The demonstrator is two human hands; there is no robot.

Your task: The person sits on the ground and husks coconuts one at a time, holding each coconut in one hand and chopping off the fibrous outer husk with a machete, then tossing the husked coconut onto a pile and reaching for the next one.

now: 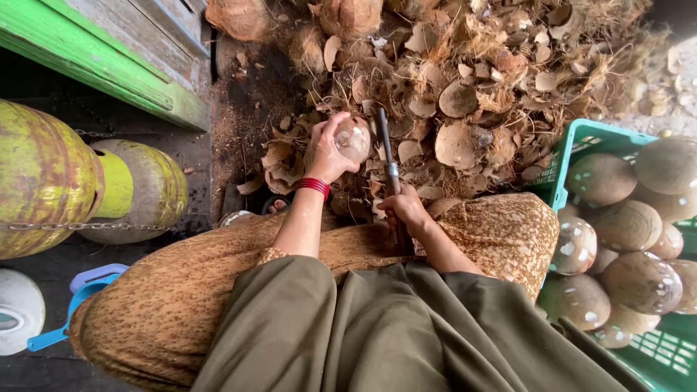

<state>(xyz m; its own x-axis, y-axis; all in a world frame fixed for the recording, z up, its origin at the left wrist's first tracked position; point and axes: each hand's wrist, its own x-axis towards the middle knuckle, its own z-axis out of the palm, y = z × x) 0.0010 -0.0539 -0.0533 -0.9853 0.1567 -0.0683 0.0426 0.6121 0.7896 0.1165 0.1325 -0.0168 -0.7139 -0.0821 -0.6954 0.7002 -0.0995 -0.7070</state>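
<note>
My left hand (327, 152) holds a husked brown coconut (353, 138) out in front of my knees; a red band sits on that wrist. My right hand (404, 209) grips the handle of a long dark knife (386, 149), whose blade points away from me and lies just right of the coconut. Whether the blade touches the shell I cannot tell. Both hands work above a heap of broken coconut shell pieces and fibre (465, 87).
A green plastic crate (581, 138) at my right holds several peeled coconuts (628, 225). Yellow-green gas cylinders (43, 181) with a chain stand at my left, beside a blue scoop handle (80, 297) and a white container (18, 308). A green wooden board (102, 62) runs at upper left.
</note>
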